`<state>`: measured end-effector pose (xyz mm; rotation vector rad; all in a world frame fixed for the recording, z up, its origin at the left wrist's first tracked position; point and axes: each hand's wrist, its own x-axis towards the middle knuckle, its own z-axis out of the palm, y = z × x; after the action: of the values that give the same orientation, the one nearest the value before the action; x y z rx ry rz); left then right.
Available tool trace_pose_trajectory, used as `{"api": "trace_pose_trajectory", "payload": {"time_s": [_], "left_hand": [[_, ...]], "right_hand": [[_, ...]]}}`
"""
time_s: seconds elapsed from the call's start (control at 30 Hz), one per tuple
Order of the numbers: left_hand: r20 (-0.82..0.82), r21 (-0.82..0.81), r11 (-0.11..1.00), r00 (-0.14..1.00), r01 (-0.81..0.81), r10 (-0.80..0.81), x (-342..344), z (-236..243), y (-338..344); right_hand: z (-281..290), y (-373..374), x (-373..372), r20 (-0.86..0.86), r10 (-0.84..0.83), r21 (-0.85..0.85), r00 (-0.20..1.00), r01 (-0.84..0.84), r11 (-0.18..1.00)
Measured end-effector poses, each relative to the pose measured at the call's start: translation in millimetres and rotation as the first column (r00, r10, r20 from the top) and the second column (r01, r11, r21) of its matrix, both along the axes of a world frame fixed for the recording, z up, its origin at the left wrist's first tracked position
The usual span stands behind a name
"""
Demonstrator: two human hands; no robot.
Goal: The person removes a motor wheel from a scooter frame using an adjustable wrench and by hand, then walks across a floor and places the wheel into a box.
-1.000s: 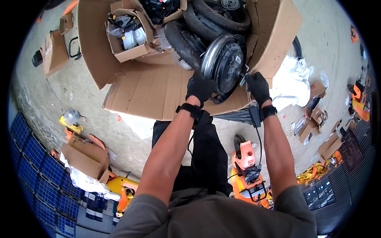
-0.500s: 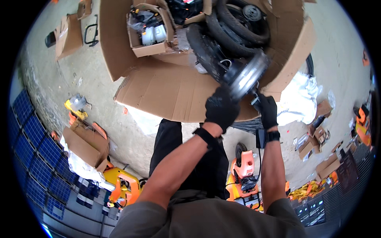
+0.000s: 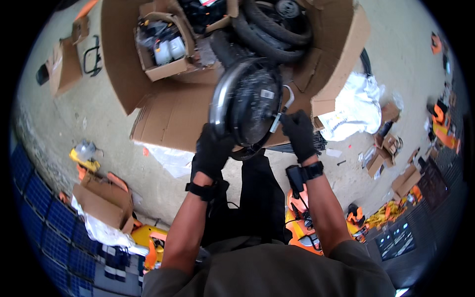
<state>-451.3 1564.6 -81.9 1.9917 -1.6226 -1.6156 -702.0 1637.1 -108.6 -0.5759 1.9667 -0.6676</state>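
A hub motor wheel (image 3: 253,101) with a shiny metal rim, a dark scuffed hub face and a small white label is held tilted over the front flap of a big cardboard box (image 3: 173,111). My gloved left hand (image 3: 213,148) is closed round its lower left rim. At its right side, my gloved right hand (image 3: 298,132) has its fingers closed by the axle, where a pale cable (image 3: 288,96) with a white tag comes out. Exactly what those fingers pinch is partly hidden. Behind the wheel, several black tyres (image 3: 277,29) lie stacked in the box.
Inside the big box, a smaller carton (image 3: 166,69) holds white and black parts, beside another carton (image 3: 213,15) of dark items. A white sack (image 3: 354,109) lies to the right. An opened carton (image 3: 106,200) is at lower left, and orange-yellow machines (image 3: 302,225) stand behind me.
The wheel has come nearer to me and turned so its hub face shows. My left hand moved left and down along with it; my right hand shifted slightly left, by the axle.
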Motion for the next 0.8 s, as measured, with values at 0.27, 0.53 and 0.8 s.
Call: {"api": "trace_pose_trajectory", "payload": {"time_s": [0.27,0.53,0.8], "left_hand": [[-0.193,0.250,0.958,0.963,-0.138,0.189,1,-12,-15],[0.187,0.146,0.980,0.977,-0.133,0.105,5,-50,-30],[0.188,-0.018,0.995,0.977,0.102,-0.097,15,-73,-37]], "right_hand": [[1,-32,14,-0.260,0.102,-0.111,0.960,-0.134,0.985],[-3,-18,17,0.083,-0.130,-0.093,0.988,0.138,0.986],[39,-46,20,-0.305,0.255,0.043,0.917,-0.255,0.966]]}}
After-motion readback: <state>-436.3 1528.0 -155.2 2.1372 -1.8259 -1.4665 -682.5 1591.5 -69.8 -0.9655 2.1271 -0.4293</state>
